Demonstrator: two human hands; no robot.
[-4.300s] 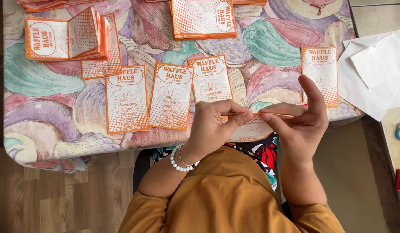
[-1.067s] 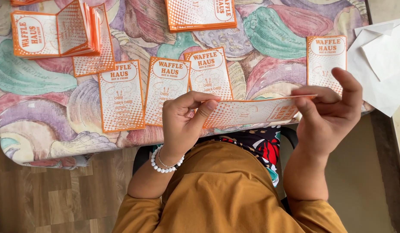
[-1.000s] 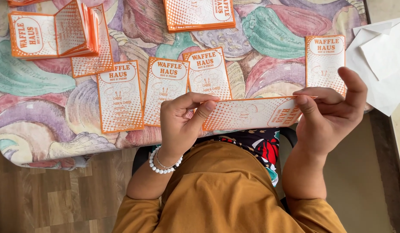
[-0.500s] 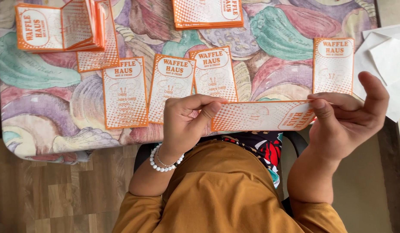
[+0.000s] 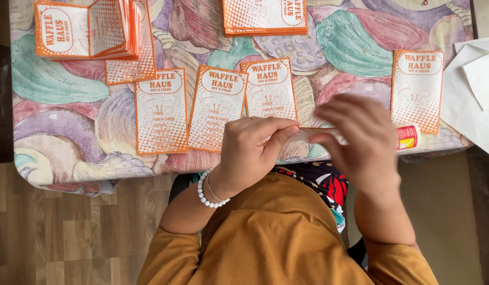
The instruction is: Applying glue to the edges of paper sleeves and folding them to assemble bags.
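Orange-and-white paper sheet sits edge-on at the near edge of the bench, your left hand pinching its end closed to steady it. Your right hand blurs over it, grip unclear; a glue stick lies just beside.

Three orange-and-white paper bags are lying flat just beyond the left grip. A fourth bag is lying past the right grip, with orange stacks farther off.

Shell-patterned tablecloth table under orange printed sleeves, white papers
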